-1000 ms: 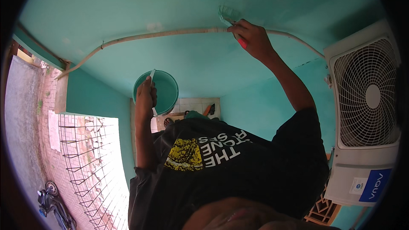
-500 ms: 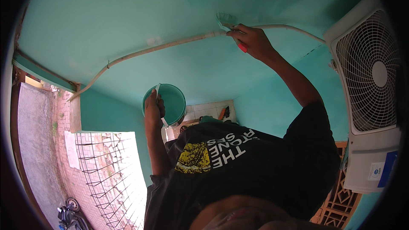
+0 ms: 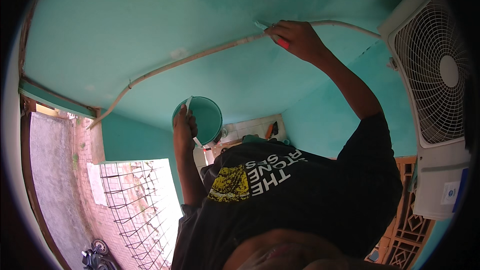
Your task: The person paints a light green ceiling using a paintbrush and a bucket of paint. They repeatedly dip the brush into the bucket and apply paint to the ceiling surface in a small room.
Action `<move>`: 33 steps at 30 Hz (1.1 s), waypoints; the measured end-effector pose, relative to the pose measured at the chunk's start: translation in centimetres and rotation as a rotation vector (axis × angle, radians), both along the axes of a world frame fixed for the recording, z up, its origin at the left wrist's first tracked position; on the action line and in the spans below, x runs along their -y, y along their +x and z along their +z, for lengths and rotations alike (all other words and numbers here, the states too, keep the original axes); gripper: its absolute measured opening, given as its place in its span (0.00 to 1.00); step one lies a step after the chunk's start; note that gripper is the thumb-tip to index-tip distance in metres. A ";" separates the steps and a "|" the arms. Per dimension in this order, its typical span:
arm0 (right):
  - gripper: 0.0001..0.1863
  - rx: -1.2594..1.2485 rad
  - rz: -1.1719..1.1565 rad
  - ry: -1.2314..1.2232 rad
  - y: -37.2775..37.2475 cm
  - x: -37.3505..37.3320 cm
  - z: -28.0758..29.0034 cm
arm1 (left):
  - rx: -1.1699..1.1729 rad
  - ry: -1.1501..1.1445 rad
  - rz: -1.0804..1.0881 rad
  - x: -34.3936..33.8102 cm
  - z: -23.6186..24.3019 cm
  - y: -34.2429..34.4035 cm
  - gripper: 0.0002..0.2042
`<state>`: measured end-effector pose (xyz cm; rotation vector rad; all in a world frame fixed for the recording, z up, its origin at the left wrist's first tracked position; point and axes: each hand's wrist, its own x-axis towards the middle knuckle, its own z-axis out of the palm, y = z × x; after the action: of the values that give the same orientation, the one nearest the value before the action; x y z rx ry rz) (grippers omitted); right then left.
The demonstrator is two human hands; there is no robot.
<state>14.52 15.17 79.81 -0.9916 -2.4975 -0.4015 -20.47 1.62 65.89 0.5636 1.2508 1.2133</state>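
My right hand [image 3: 298, 42] is raised to the turquoise wall and closed around a paintbrush [image 3: 283, 43] with a red handle end. Its bristle end, coated in turquoise paint, lies at the wall just above a pale pipe [image 3: 200, 51]. Fingers cover the middle of the brush. Lower and to the left, my left hand [image 3: 185, 126] grips the white handle of a turquoise bucket [image 3: 210, 117]. The bucket hangs tilted with its mouth in view; how much paint it holds I cannot tell.
An air-conditioner outdoor unit [image 3: 432, 75] stands at the right, near my right arm. Below it is a brown lattice panel [image 3: 406, 235]. A wire grille [image 3: 132, 215] and a parked motorcycle [image 3: 97, 257] show at the lower left. An orange-and-black object [image 3: 271, 130] lies on tiles below.
My right hand has shifted slightly up the wall, and the brush now appears more edge-on. My left hand still holds the bucket. The whole view has turned a little.
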 end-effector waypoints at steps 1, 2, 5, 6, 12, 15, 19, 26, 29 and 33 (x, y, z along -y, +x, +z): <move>0.09 -0.016 0.014 0.193 -0.1 -0.1 2.2 | -0.001 0.014 -0.004 0.1 0.4 0.3 0.17; 0.09 -0.171 0.022 0.205 0.3 -0.9 4.4 | -0.003 0.028 -0.009 0.0 0.7 0.4 0.17; 0.13 -0.374 -0.019 0.338 1.0 -0.9 8.4 | 0.039 0.043 -0.034 -0.2 0.1 0.0 0.16; 0.15 -0.332 -0.046 0.377 1.0 -1.1 7.5 | 0.031 0.021 0.000 -0.1 0.1 0.0 0.16; 0.16 0.003 0.119 0.273 -1.3 -1.0 -4.1 | 0.036 -0.039 0.000 -0.1 0.1 0.2 0.16; 0.13 -0.087 0.089 0.017 -2.3 -1.3 -3.0 | 0.011 -0.025 -0.007 -0.5 0.3 -0.2 0.16; 0.10 -0.274 0.050 -0.240 -3.6 -1.2 2.2 | 0.009 -0.028 0.013 -0.2 0.3 0.2 0.16; 0.14 -0.249 0.164 0.416 -4.0 -2.4 3.3 | 0.039 -0.048 0.037 0.5 0.5 -0.7 0.17; 0.16 -0.128 0.070 0.322 -5.3 -1.4 1.2 | 0.057 0.005 0.043 0.6 0.8 -0.7 0.17; 0.11 0.084 0.154 0.212 -5.7 -2.1 -6.7 | 0.071 0.017 0.058 0.3 0.7 -0.9 0.17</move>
<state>8.86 17.30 73.14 -0.7079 -2.5198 -0.6553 -21.35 1.35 66.61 0.4959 1.2051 1.2831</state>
